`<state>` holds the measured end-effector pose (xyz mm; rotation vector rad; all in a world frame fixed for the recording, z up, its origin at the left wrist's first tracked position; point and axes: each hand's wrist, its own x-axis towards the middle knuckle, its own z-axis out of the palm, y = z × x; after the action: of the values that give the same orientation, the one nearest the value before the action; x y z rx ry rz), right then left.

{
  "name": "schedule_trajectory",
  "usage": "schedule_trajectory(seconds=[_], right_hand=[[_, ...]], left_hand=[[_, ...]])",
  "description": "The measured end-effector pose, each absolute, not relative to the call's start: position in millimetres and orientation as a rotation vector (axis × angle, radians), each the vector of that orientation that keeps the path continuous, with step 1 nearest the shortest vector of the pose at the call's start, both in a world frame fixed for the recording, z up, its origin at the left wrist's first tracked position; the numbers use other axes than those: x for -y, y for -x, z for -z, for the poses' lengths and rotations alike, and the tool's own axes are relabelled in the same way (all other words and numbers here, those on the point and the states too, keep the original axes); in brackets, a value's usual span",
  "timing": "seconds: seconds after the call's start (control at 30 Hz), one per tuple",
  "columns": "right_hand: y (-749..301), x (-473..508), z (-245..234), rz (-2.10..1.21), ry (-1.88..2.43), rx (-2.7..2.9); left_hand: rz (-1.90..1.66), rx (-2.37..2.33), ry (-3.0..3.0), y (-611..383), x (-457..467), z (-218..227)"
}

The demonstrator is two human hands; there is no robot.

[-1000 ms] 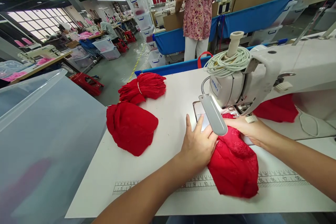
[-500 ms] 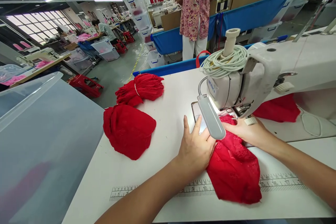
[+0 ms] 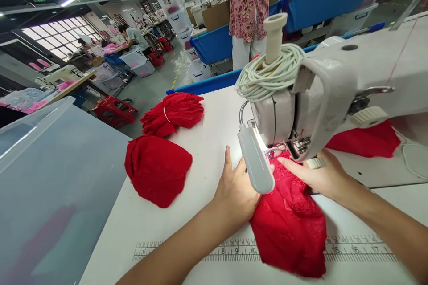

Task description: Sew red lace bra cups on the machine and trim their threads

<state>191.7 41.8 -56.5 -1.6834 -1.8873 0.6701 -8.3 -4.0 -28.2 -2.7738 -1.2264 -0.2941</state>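
Observation:
A red lace-patterned fabric piece (image 3: 289, 227) lies under the sewing machine's needle area and hangs loosely toward me over the table. My left hand (image 3: 236, 191) rests flat at its left edge, thumb stretched out and fingers spread, some hidden behind the grey lamp (image 3: 256, 160). On the right side my right hand (image 3: 323, 176) lies on the fabric near the presser foot (image 3: 270, 153), its thumb extended over the cloth. The machine head hides most of its other fingers. The white sewing machine (image 3: 337, 84) stands over both.
Left on the white table (image 3: 207, 160) are a folded red fabric stack (image 3: 157, 169) and a tied red bundle (image 3: 174, 113). A translucent bin (image 3: 63, 178) stands at the left. More red fabric (image 3: 368, 139) lies beneath the machine arm. A person (image 3: 249, 4) stands beyond the table.
My view has moved closer to the machine. The left hand's spread fingers have drawn in further behind the lamp. The right thumb has lifted into clearer view on the fabric.

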Motion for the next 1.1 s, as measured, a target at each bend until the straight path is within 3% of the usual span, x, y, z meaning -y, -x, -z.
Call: schedule_trajectory(seconds=[0.2,0.87,1.1], right_hand=[[-191,-39,65,-0.475,1.687,1.921],[-189,-38,59,-0.598,1.606,1.911],[-189,-38,61,-0.482,1.564,1.920]], left_hand=[[0.285,1.282,2.790,9,4,25],[0.195,1.389,2.760,3,10,25],[0.285,1.324,2.754,10,12,36]])
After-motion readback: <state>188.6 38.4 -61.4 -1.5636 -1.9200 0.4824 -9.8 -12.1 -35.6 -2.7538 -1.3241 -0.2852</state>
